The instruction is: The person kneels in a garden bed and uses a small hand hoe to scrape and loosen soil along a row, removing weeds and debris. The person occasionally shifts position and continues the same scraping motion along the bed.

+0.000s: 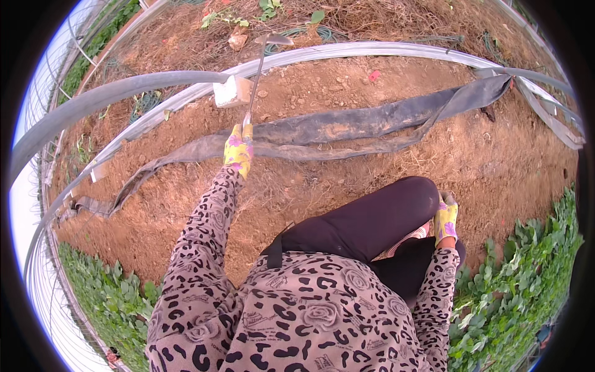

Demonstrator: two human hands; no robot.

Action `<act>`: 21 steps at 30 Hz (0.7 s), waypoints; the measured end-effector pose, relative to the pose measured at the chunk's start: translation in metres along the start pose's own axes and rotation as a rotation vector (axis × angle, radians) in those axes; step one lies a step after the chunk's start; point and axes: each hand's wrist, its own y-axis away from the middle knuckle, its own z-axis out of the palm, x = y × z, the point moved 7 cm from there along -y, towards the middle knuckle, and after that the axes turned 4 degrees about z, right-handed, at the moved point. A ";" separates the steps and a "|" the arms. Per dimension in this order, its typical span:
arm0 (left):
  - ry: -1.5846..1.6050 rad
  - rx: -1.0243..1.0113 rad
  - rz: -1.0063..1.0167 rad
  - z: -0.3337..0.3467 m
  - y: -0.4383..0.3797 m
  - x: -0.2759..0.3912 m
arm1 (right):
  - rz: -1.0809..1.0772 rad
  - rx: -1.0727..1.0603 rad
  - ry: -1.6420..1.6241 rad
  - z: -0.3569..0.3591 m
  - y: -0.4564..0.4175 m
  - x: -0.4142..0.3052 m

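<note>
My left hand (238, 148), in a yellow floral work glove, is closed around the handle of a small hand hoe (254, 88). The hoe points away from me, its metal blade (274, 39) above the white metal rail. Under that forearm and glove runs a dirty, flattened black plastic strip (334, 126), lying folded across the bare soil. My right hand (446, 218), gloved the same way, hangs low beside my bent knee (413, 195). Its fingertips are partly hidden, and whether they hold anything is unclear.
A whitish block (232, 91) stands by the curved rail (353, 49), beneath the end of a grey pipe (116, 88). Dry roots and vines (395, 23) lie beyond the rail with green twine (304, 31). Leafy green plants grow at left (104, 283) and right (516, 279).
</note>
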 end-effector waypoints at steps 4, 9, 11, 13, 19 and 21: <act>-0.188 -0.279 -0.168 0.012 0.028 -0.037 | -0.011 0.023 0.052 -0.005 -0.010 0.012; -0.044 -0.165 -0.183 -0.004 0.057 -0.016 | 0.023 0.028 0.025 -0.006 -0.002 0.010; -0.184 -0.297 -0.272 -0.007 0.074 -0.039 | 0.016 0.007 -0.001 -0.001 0.001 0.003; -0.252 -0.334 -0.291 -0.010 0.077 -0.044 | 0.036 0.010 0.023 -0.001 -0.002 0.008; -0.325 -0.400 -0.281 -0.012 0.091 -0.040 | 0.011 -0.001 -0.027 -0.005 -0.001 0.007; -0.252 -0.467 -0.328 -0.023 0.114 -0.074 | -0.028 0.005 0.026 -0.005 -0.001 0.003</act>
